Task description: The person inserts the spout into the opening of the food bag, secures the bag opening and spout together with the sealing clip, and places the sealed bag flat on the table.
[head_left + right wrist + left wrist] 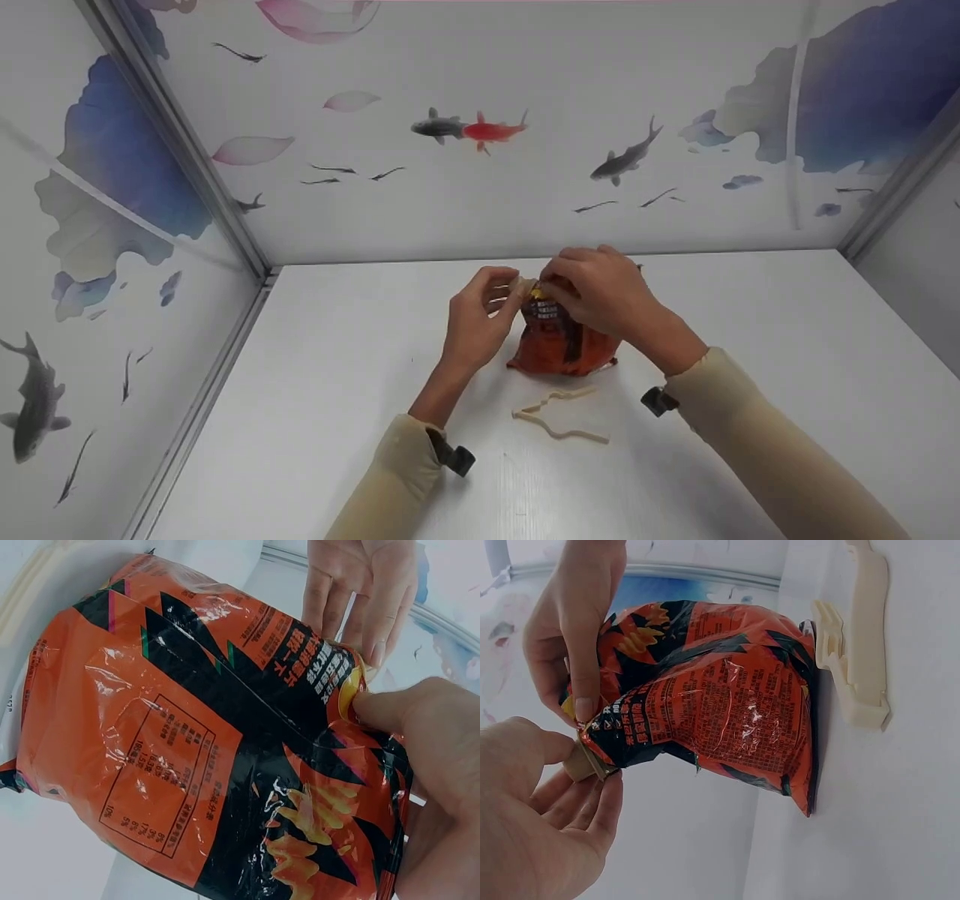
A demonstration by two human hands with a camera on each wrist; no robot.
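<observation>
I see a beige left sleeve (384, 484) at seven o'clock, a matching right sleeve (780, 442) at four, both with black wrist cameras (454, 456).

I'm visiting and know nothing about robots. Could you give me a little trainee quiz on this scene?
1. Where do the left grip and right grip hold the snack bag: near its top or its base?
2. What colour is the clip lying on the table? A: blue. B: beige. C: red.
3. True or false: the clip is folded shut.

Key:
1. Near its top.
2. B.
3. False; its two arms are spread apart in a V.
</observation>
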